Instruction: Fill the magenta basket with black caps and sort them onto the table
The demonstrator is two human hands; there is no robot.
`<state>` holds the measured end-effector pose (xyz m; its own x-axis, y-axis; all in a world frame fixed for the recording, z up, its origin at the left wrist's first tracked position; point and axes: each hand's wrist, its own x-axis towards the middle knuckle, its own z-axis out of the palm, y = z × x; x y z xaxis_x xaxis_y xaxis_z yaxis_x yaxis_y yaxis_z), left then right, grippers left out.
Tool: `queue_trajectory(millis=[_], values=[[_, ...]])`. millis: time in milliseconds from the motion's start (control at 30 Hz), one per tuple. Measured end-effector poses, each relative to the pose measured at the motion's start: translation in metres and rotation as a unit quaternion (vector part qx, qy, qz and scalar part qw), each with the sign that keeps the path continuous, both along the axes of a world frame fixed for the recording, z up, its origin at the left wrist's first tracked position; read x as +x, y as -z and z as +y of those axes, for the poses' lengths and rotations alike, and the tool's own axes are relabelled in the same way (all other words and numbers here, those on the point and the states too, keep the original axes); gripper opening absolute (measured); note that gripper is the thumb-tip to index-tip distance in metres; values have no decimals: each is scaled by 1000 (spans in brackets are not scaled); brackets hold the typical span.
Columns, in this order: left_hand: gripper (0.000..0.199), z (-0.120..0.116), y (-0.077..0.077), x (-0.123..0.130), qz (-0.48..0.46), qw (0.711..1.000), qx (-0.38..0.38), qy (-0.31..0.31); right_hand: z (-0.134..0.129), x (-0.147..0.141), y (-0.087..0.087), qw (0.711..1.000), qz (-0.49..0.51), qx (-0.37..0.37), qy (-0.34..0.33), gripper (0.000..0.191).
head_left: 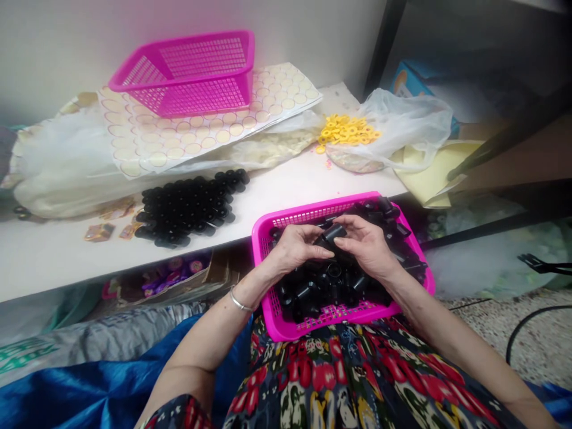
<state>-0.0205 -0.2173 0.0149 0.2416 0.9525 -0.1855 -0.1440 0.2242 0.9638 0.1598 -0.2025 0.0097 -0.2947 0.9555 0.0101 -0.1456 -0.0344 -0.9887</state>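
Note:
A pink basket (261,262) on my lap is filled with black cylindrical parts (308,292). Above its middle, my left hand (297,247) and my right hand (364,241) meet around a black cylinder (333,234). The thumb and fingers of each hand press on it from opposite sides. Some of the cylinder is covered by the fingers. On the white table to the left, many black cylinders (185,208) stand packed close together.
An empty-looking pink basket (205,86) rests on sheets of round stickers (286,89). Yellow pieces (346,130) lie beside a clear plastic bag (402,119). Small wrapped items (99,232) are near the table's front edge. Purple items (165,283) show below the table.

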Motion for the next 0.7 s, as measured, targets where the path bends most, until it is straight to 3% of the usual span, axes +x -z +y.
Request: queue_trajectory(millis=[133, 300, 467, 700], values=[[45, 0, -1, 0, -3, 1000, 12, 0, -2, -3, -3, 1000, -23, 10, 9, 41], [42, -1, -3, -3, -74, 997, -6, -19, 0, -4, 1, 995, 46, -8, 87, 38], [35, 0, -14, -4, -204, 971, -98, -84, -8, -4, -1, 997, 33, 3, 73, 37], [33, -4, -12, 2, -258, 948, -112, -150, -18, -13, -2, 997, 26, 5, 78, 34]])
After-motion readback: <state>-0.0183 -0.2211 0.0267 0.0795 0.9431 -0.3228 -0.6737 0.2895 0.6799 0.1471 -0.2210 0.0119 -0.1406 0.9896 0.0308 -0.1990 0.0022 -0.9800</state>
